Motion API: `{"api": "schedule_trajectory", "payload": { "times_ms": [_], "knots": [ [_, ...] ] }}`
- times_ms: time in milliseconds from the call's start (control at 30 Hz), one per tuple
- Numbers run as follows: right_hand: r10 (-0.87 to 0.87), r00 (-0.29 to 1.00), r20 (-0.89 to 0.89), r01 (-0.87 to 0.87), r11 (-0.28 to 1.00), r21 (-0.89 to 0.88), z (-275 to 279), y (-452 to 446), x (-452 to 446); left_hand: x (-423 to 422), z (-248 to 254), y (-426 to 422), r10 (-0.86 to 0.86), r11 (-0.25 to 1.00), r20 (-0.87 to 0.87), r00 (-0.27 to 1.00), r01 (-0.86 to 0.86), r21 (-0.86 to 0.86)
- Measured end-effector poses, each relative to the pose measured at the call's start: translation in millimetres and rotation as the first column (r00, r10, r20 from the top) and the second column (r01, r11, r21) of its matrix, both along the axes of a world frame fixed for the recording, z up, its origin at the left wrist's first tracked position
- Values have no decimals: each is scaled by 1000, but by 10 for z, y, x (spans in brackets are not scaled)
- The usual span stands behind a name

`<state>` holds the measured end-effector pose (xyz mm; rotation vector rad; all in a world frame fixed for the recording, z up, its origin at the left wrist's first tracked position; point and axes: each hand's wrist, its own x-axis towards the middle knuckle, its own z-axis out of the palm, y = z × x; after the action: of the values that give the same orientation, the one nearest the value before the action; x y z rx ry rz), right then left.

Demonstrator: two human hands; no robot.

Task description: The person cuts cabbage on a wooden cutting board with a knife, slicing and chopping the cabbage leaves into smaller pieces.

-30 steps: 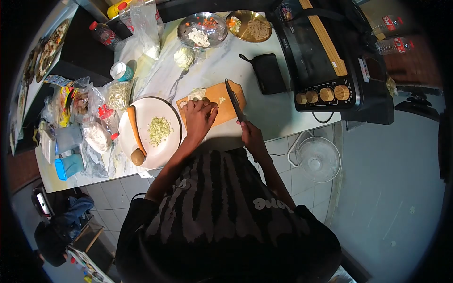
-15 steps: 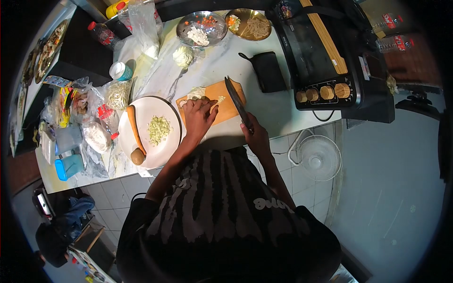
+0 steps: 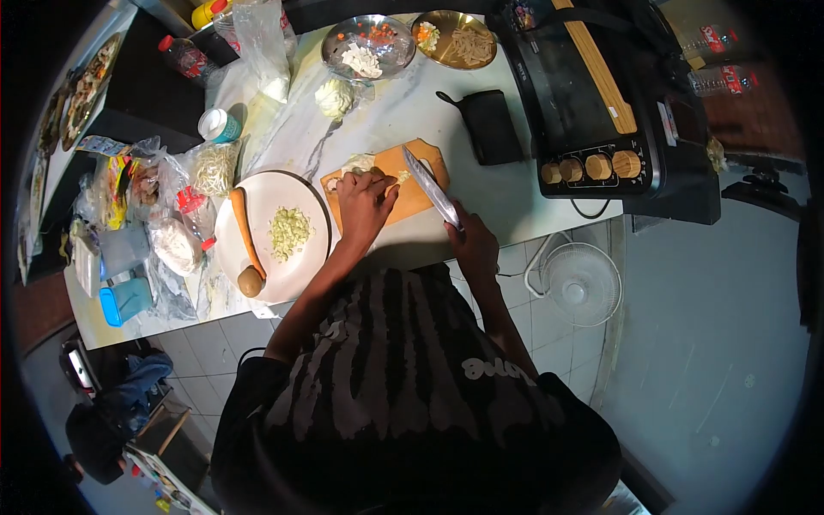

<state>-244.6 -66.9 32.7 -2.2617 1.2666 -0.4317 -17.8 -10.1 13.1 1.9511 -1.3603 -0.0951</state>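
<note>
My left hand point(image 3: 364, 204) is on the wooden cutting board point(image 3: 414, 206), its bent fingers pressing down on a pale piece of cabbage point(image 3: 359, 161) that they partly cover. Small cut bits point(image 3: 404, 176) lie just right of those fingers. In my right hand point(image 3: 474, 246) is the handle of a large knife point(image 3: 431, 187). Its blade is tilted over the board's right side, pointing away from me, with the broad face catching light. Left of the board, a big white plate point(image 3: 307, 257) bears a heap of chopped pale-green vegetable point(image 3: 290, 233) and a wooden pestle point(image 3: 244, 232).
Behind the board sit a cabbage head point(image 3: 334, 99), a steel bowl point(image 3: 393, 75) and a brass-coloured plate point(image 3: 452, 63) of cut food. A black pouch point(image 3: 491, 129) and an oven point(image 3: 592, 103) stand right. Bags point(image 3: 215, 172) and a blue container point(image 3: 125, 302) crowd the left.
The knife has turned in my right hand, so its blade face shows bright instead of dark. My right hand has shifted slightly right and toward me; my left hand stays nearly in place.
</note>
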Motion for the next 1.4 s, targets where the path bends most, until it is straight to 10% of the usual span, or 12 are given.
{"api": "schedule_trajectory", "payload": {
  "times_ms": [700,1400],
  "knots": [
    [46,999,4,-45,956,289,78,117,6,-18,29,-31,-37,996,37,999,40,-74],
    [69,996,51,-77,979,190,98,83,-3,69,349,288,-299,952,-15,954,299,65]
  ]
}}
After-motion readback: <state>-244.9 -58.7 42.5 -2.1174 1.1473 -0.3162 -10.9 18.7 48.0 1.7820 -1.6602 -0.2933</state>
